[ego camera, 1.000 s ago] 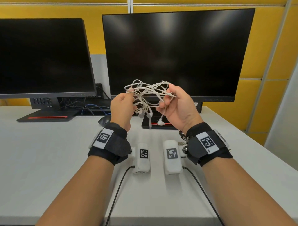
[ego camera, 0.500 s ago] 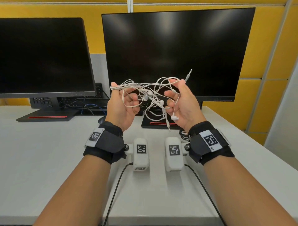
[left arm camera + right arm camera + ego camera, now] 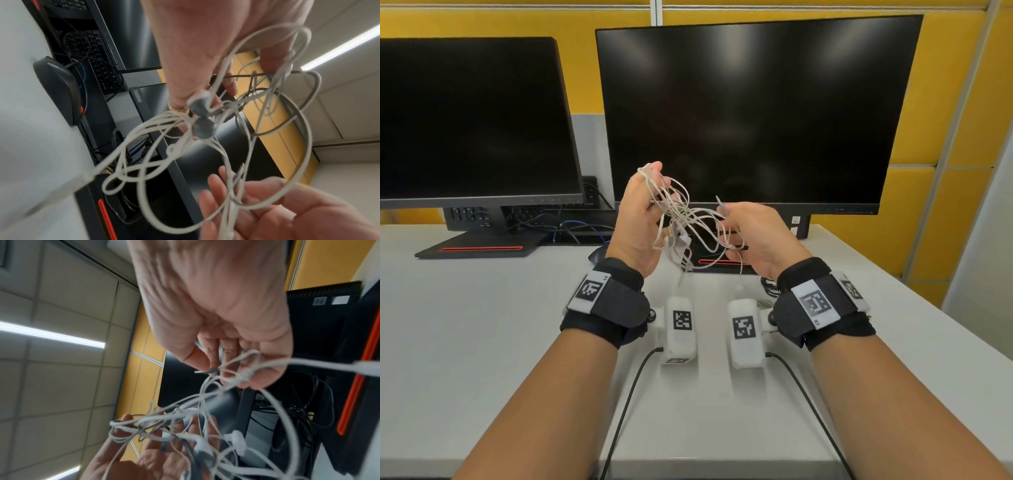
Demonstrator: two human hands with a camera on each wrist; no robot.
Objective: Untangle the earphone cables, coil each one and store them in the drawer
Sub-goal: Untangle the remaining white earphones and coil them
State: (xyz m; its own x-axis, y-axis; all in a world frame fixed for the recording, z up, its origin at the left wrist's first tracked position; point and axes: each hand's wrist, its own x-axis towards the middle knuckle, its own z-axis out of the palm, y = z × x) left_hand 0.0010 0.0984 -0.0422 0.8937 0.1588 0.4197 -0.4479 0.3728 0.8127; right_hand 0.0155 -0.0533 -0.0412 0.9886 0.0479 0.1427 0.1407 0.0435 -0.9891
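A tangle of white earphone cables hangs in the air between both hands, above the white desk. My left hand is raised with fingertips up; several loops run over its fingers, which curl round them. My right hand sits lower and pinches strands, with a jack plug sticking up beside it. The left wrist view shows two grey earbuds knotted in the tangle under the left fingers. Blurred, the right wrist view has the right fingertips pinching cable, with earbuds dangling below. No drawer is in view.
Two dark monitors stand at the back of the desk, their bases marked with red stripes. A black mouse and a keyboard lie under them among dark cables. A yellow partition wall is behind.
My left hand has risen and turned fingertips-up, carrying loops with it. My right hand has dropped lower, so the tangle now slants down from left to right, more bunched.
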